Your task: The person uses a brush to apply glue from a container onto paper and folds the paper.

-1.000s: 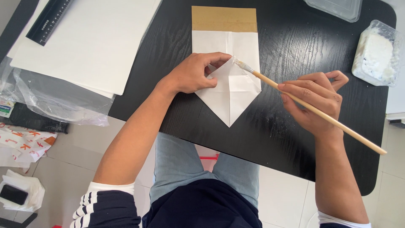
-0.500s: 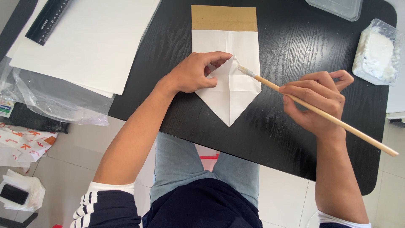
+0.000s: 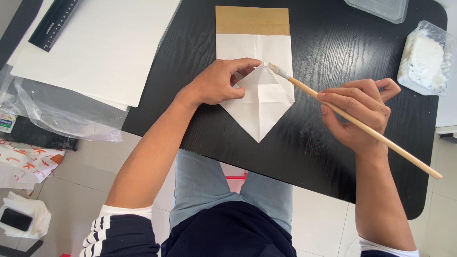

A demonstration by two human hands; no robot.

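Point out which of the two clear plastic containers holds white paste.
The clear tub at the table's right edge, filled with white paste; the container at the top edge looks empty.
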